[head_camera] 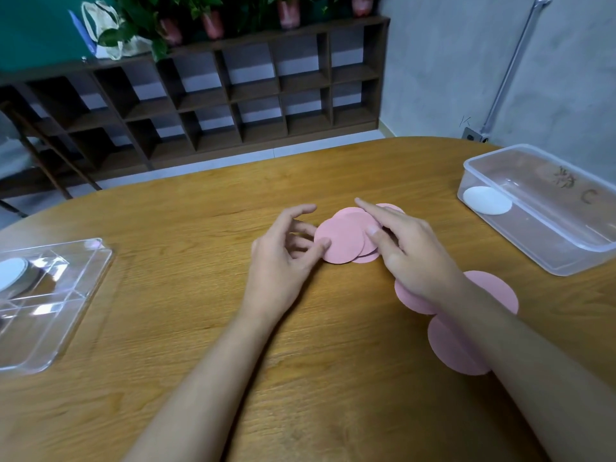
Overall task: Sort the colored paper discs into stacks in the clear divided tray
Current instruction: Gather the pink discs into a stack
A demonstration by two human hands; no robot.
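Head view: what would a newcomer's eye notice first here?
Both hands meet at mid-table over a fanned pile of pink discs: the left hand touches its edge, the right hand rests on top. A white disc lies in the clear tub at right.

Soft even light, glare on tray (83, 261), edges warped.

Pink discs (343, 243), white disc (487, 200)

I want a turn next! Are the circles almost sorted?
Not yet. White discs already sit in the divided tray. Both hands, left and right, are gathering pink discs. More pink ones and a white disc in the container remain.
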